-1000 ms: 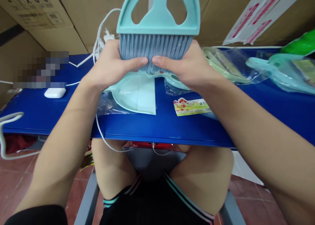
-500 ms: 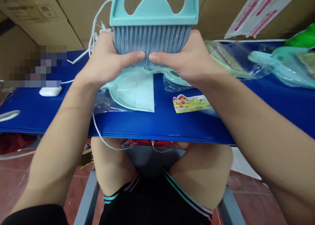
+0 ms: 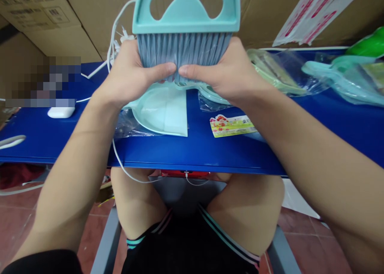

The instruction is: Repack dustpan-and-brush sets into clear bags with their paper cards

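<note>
A mint-green hand brush [image 3: 186, 20] with grey-blue bristles is held up over the table, bristles pointing down. My left hand [image 3: 132, 74] grips the bristles from the left, thumb across their front. From the right my right hand [image 3: 232, 70] does the same, and the two thumb tips almost meet. The fingers behind the bristles are mostly hidden. Below the brush lies a mint dustpan [image 3: 163, 112] on clear plastic wrap [image 3: 129, 124]. A second mint piece [image 3: 211, 94] in plastic sits partly behind my right hand. A printed card [image 3: 231, 126] lies near my right wrist.
On the blue table [image 3: 168, 156], bagged green [image 3: 276, 76] and mint [image 3: 345, 78] brush sets lie at the right. A white earbud case [image 3: 61, 111] and white cables [image 3: 118, 24] are at the left. Cardboard boxes [image 3: 90, 10] stand behind. My legs are under the table edge.
Almost nothing differs. The brush and both hands have shifted very slightly left, with the same grip on the bristles.
</note>
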A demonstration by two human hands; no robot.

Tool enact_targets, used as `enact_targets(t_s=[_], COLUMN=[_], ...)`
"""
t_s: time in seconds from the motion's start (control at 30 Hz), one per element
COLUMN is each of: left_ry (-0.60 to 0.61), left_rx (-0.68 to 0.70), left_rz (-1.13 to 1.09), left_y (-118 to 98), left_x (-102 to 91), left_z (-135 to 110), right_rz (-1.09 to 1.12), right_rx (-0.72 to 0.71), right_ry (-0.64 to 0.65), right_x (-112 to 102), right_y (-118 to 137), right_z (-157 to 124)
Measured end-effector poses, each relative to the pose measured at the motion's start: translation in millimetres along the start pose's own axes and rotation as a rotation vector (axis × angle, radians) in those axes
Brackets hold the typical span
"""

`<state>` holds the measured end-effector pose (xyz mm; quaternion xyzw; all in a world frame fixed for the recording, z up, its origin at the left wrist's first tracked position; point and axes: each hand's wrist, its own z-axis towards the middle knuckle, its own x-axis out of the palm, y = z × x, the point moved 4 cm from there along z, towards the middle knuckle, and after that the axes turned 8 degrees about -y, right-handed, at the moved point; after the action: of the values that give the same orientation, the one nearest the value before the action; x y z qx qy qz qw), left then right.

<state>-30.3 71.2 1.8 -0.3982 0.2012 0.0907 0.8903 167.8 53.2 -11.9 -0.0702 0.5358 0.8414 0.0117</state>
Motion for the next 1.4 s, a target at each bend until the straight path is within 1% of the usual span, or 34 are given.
enact_targets(t_s=[0.13, 0.33, 0.53, 0.7, 0.8, 0.97, 1.07, 1.23, 1.4], left_ry=[0.0, 0.014, 0.035, 0.049, 0.073, 0.028, 0.011, 0.02, 0.013], left_rx=[0.055, 0.01, -0.029, 0.058, 0.058, 0.04, 0.055, -0.014, 0.033], left_rz=[-0.019, -0.002, -0.014, 0.003, 0.028, -0.004, -0.018, 0.001, -0.044], left_y=[-0.5, -1.1, -3.2, -6.3, -6.7, -10.3, -11.6, -8.0, -12.1], left_x=[0.7, -0.2, 1.1, 3.0, 3.7, 2.4, 2.8, 4.5, 5.1], left_z=[0.9, 0.4, -1.1, -1.1, -1.5, -1.4, -1.0, -1.3, -2.8], right_rz=[-0.01, 0.032, 0.005, -0.013, -0.038, -0.055, -0.07, -0.053, -0.03], right_rx=[0.001, -0.026, -0.029, -0.024, -0.027, -0.031, -0.014, -0.003, 0.022], right_ry=[-0.03, -0.023, -0.031, -0.02, -0.034, -0.042, -0.008, 0.006, 0.017], right_x=[-0.5, 0.7, -0.4, -0.5, -1.1, -2.5, -2.3, -1.9, -1.6], right_y=[-0.5, 1.7, 1.6, 2.6, 2.1, 1.8, 3.1, 4.7, 1.7], right_z=[-0.4, -2.4, -2.3, -0.1, -0.1, 0.9, 2.7, 2.4, 2.1])
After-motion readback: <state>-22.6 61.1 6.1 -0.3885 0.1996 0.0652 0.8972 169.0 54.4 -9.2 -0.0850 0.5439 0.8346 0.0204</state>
